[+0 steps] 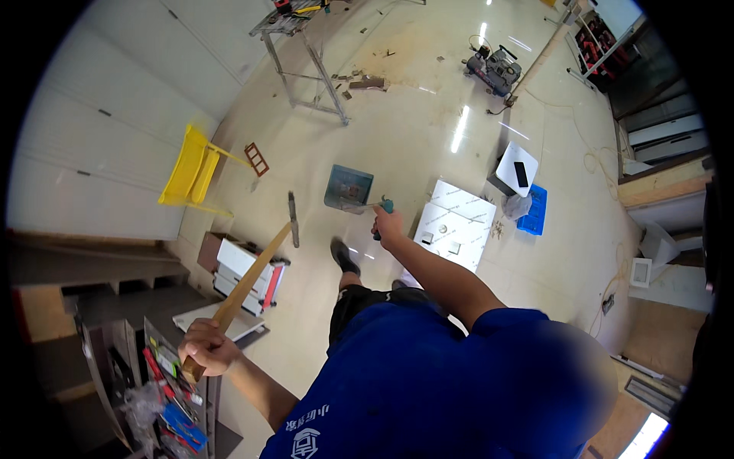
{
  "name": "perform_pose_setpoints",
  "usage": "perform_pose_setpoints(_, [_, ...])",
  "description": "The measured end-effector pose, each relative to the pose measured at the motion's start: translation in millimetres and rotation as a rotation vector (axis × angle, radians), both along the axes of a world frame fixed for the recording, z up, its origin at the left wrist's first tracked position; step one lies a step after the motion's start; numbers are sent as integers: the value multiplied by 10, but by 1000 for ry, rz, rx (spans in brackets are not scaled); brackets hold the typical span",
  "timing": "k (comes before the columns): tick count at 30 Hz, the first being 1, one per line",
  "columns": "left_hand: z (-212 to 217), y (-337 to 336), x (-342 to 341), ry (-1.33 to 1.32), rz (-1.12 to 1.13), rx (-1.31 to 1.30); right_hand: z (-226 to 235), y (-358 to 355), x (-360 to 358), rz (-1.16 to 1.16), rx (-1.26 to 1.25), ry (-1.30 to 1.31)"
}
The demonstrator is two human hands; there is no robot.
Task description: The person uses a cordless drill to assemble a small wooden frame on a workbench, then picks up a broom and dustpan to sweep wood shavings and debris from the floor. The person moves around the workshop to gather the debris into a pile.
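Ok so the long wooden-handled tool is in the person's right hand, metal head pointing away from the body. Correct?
Wrong hand: the head view shows the long wooden-handled tool in the left hand, not the right. The metal head does point away from the body.

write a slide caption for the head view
Left hand grips a wooden-handled hammer; right hand holds a green-handled tool near a bluish bin on a shiny floor.
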State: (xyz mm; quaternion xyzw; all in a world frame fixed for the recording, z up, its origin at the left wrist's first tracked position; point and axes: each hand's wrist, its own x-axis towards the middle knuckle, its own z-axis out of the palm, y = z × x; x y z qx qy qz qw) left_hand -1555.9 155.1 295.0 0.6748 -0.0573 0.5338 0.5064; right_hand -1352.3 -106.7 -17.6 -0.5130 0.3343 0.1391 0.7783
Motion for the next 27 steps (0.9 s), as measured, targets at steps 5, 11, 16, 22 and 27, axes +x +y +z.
perform_pose_setpoints(5, [-533,834,1527,104,-1,-104,-349,1078,1307,-13,-67,52])
perform_pose_setpoints(11, [-591,1554,2954,271,-271,-49,-948,2111,2733,147,-201,40])
perform_pose_setpoints(16, [-653,1770,3302,573,-163,110,-1325,3018,3872,406,-252,43])
perform_pose_setpoints(22, [-865,1775,4452,950,76,256,-1917,3659,4792,466,-237,45])
perform_pose_setpoints(27, [-1234,2062,4756,1290,50,237,-2046,4029,5222,519,-29,93])
